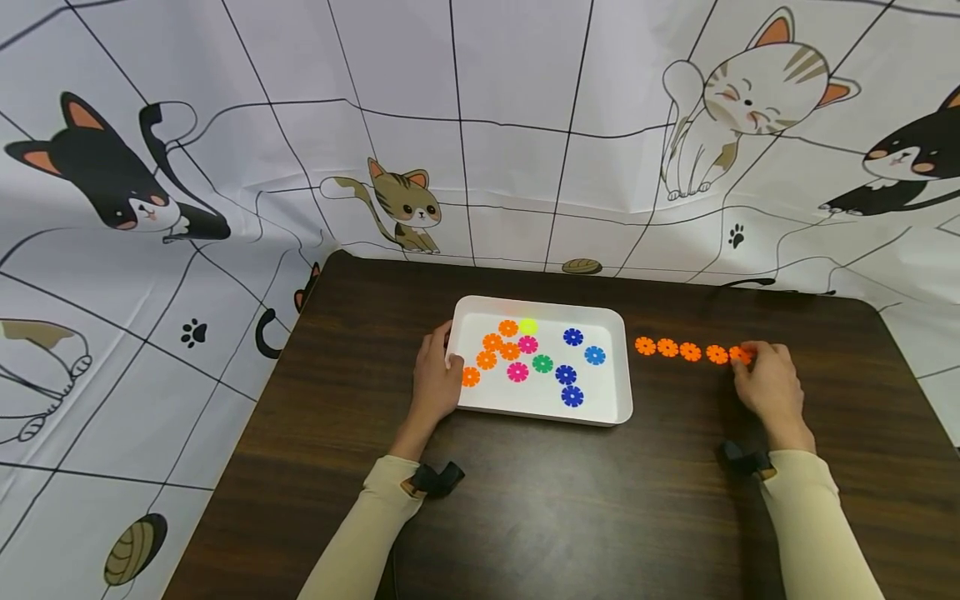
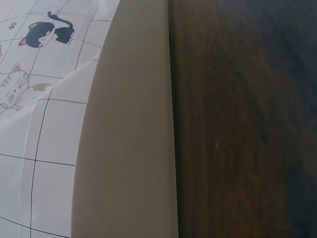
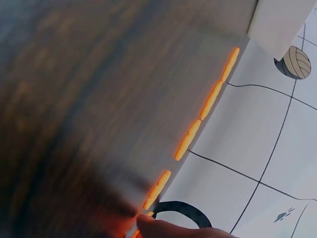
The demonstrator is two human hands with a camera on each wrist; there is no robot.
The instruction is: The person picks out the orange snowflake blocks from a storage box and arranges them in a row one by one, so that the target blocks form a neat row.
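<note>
Dark wood table [image 1: 585, 517] closest to me, pale shine on it. My left hand [image 1: 437, 371] has the white tray [image 1: 517, 402] gripped by its left edge; my right hand [image 1: 771, 383] is pinching an orange disc [image 1: 738, 354] at the end of a row, beside four more orange ones [image 1: 690, 352]. Mixed-colour discs [image 1: 517, 372] lie in the tray. Behind it all, cat-print sheeting [image 1: 517, 150].

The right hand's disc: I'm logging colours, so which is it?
The disc is orange, clearest in the head view.

Tray [image 1: 540, 398] on table [image 1: 555, 508], disc row [image 1: 690, 352] at right
</note>
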